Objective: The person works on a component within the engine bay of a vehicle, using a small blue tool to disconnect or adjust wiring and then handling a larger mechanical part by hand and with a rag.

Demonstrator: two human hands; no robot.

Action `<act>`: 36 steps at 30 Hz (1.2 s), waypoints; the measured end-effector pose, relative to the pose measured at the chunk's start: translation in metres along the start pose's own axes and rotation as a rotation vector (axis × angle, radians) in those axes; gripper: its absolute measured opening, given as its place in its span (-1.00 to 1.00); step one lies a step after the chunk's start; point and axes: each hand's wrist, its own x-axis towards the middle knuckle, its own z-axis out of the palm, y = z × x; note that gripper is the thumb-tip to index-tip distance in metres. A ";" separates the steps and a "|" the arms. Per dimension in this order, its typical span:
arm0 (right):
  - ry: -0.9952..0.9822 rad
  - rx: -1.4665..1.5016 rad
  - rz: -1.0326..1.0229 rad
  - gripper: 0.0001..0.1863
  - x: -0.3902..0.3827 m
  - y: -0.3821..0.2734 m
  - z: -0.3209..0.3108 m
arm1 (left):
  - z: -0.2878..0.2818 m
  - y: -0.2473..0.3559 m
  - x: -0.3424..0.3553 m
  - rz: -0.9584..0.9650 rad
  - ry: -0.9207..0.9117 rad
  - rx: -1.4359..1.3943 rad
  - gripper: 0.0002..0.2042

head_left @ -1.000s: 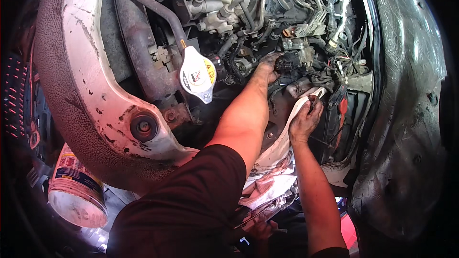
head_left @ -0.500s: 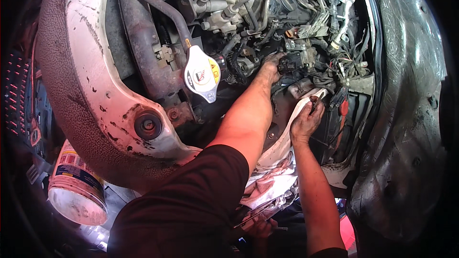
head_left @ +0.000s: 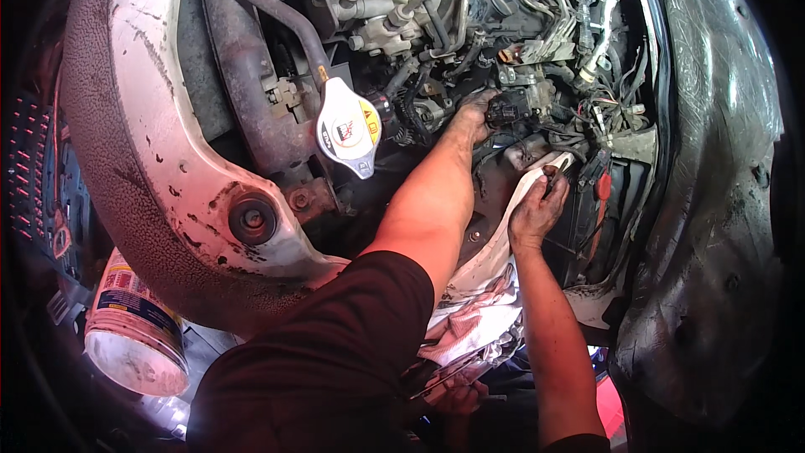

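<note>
My left hand (head_left: 475,117) reaches deep into the engine bay, fingers curled against a black housing (head_left: 511,109), partly hidden among hoses and fittings. My right hand (head_left: 537,210) rests at the pale, dirty body edge (head_left: 521,201) to the lower right, its fingers bent around something dark and too small to make out. Left of my forearms, a silver radiator cap (head_left: 344,128) sits beside a pipe. Tangled wires and connectors (head_left: 612,117) lie just above my right hand.
A painted, stained bay rim (head_left: 142,75) curves along the left, and a dark protective cover (head_left: 696,243) drapes the right. A dirty bucket (head_left: 134,344) stands at lower left. A crumpled cloth (head_left: 470,327) lies between my arms. Below it, another person's hand (head_left: 461,394) shows.
The view has shifted very slightly. My right hand's fingertips have curled a little at the pale edge; my left hand stays at the black housing.
</note>
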 end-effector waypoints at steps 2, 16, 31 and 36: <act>0.004 0.009 -0.002 -0.70 0.000 -0.001 0.002 | -0.003 0.004 0.002 0.001 -0.013 0.011 -0.88; 0.008 -0.092 -0.012 -0.69 -0.003 0.016 -0.012 | 0.000 -0.034 0.007 -0.041 0.220 0.051 -0.88; -0.127 0.940 0.627 -0.72 0.044 -0.093 -0.037 | 0.095 0.047 -0.217 -0.008 -0.203 2.065 -0.78; -0.315 1.595 0.836 -0.71 0.043 -0.015 0.039 | 0.118 0.083 -0.222 -0.050 -0.070 1.987 -0.81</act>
